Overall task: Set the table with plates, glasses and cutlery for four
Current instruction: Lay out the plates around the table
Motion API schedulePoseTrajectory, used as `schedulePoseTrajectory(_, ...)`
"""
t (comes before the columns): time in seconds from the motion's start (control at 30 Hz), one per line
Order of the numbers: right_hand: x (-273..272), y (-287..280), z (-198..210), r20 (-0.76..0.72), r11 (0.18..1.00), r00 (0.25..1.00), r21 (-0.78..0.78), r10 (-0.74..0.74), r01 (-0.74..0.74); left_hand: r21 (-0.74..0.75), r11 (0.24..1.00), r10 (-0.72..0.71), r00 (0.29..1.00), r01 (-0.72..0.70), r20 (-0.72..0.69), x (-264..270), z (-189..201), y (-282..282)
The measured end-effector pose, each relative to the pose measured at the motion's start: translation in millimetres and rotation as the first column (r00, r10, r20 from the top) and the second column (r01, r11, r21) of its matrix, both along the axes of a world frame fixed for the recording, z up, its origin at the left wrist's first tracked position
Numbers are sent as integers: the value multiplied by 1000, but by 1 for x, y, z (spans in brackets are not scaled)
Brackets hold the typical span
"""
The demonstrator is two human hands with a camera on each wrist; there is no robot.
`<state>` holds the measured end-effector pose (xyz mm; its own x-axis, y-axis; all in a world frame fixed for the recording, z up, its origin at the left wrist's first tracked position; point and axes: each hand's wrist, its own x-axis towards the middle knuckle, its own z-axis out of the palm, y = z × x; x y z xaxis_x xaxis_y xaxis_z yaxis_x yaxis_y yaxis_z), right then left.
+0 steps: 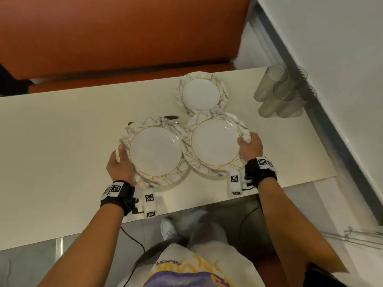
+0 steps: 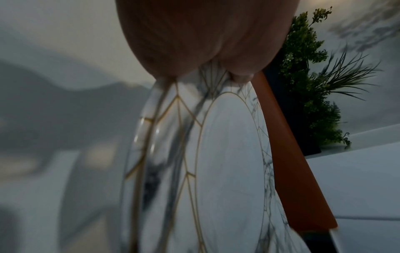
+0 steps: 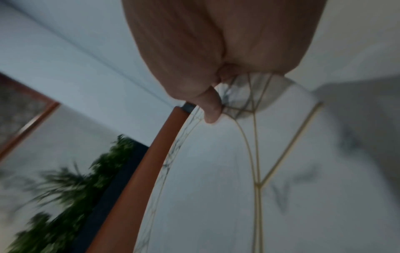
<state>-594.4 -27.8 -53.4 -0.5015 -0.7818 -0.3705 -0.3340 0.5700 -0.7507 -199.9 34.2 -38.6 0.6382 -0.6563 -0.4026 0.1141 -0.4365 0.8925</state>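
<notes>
Three white plates with marbled, gold-lined rims are over the cream table (image 1: 62,129). My left hand (image 1: 119,162) grips the left rim of the near-left plate (image 1: 155,154), thumb on top; that plate (image 2: 227,162) fills the left wrist view. My right hand (image 1: 249,146) grips the right rim of the near-right plate (image 1: 215,146), whose rim (image 3: 249,154) shows under the thumb in the right wrist view. A third plate (image 1: 201,94) lies farther back on the table. Several clear glasses (image 1: 279,94) stand at the table's far right. Dark cutlery (image 1: 170,117) peeks out behind the left plate.
An orange bench seat (image 1: 124,38) runs along the far side of the table. A white wall and ledge (image 1: 331,59) close off the right side. A green plant (image 2: 314,85) shows in the wrist views. My legs and a shoe (image 1: 167,226) are below the near edge.
</notes>
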Motion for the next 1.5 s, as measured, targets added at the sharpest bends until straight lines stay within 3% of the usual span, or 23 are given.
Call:
schedulePoseTrajectory(0.2, -11, 67, -28, 13, 965, 967, 74, -253, 251, 26, 1000, 3, 992, -7, 130, 20, 7, 34)
schedulePoseTrajectory(0.4, -2, 87, -34, -5, 930, 941, 146, -339, 336, -9, 1000, -2, 987, 3, 159, 29, 8, 52)
schedulePoseTrajectory(0.63, -2, 94, -44, -137, 945, 966, 216, -219, 245, -47, 999, 12, 993, -6, 121, 24, 7, 54)
schedulePoseTrajectory(1.03, 0, 95, -36, -194, 951, 965, 219, -175, 217, -30, 1000, -1, 999, 3, 50, 27, 7, 48)
schedulePoseTrajectory(1.17, 15, 95, -18, -448, 934, 890, 274, -88, 230, -12, 999, 41, 999, -41, 2, 34, 9, 44)
schedulePoseTrajectory(1.27, 36, 86, -6, -484, 988, 875, 122, -28, 99, 10, 998, 56, 998, -55, -38, 37, 16, 42)
schedulePoseTrajectory(1.4, 91, 69, 12, -206, 975, 960, -76, 190, -209, 6, 999, 50, 994, -49, -101, 46, 20, 42)
schedulePoseTrajectory(1.5, 145, 57, 35, -45, 908, 911, -76, 409, -411, 9, 1000, 11, 988, -10, -151, 57, 25, 47)
